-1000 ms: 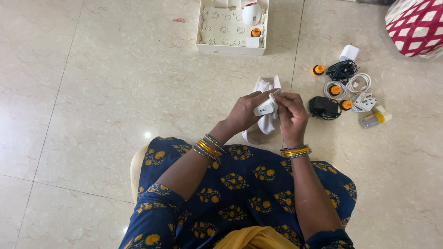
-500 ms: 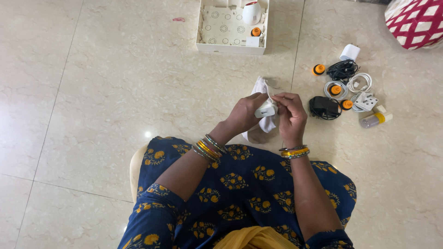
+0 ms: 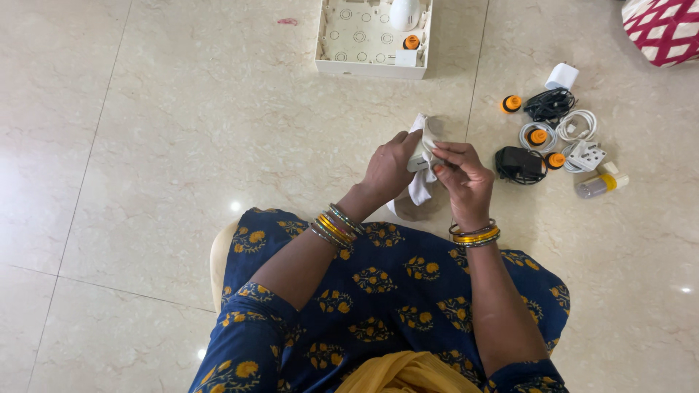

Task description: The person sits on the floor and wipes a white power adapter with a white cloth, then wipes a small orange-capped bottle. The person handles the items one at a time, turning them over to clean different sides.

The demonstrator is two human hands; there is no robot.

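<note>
My left hand [image 3: 389, 169] grips a small white object [image 3: 416, 164] wrapped in a white cloth [image 3: 422, 185]. My right hand [image 3: 460, 173] pinches the same cloth against the object from the right. The cloth's upper end sticks up above my fingers and its lower end hangs down towards my lap. Both wrists carry yellow and dark bangles. I sit over a beige tiled floor in a blue dress with yellow flowers [image 3: 386, 291].
A shallow white box [image 3: 368, 40] with a white rounded item and an orange cap lies ahead. To the right are coiled black cable [image 3: 547, 105], white cable [image 3: 571, 125], a black adapter [image 3: 518, 164], a white plug [image 3: 586, 155], orange caps and a small bottle [image 3: 597, 185]. A red-white patterned cushion [image 3: 666, 29] is top right.
The cloth's upper end has shifted and folded lower over the object, and my fingers have rubbed slightly along it. Both hands stay in the same place.
</note>
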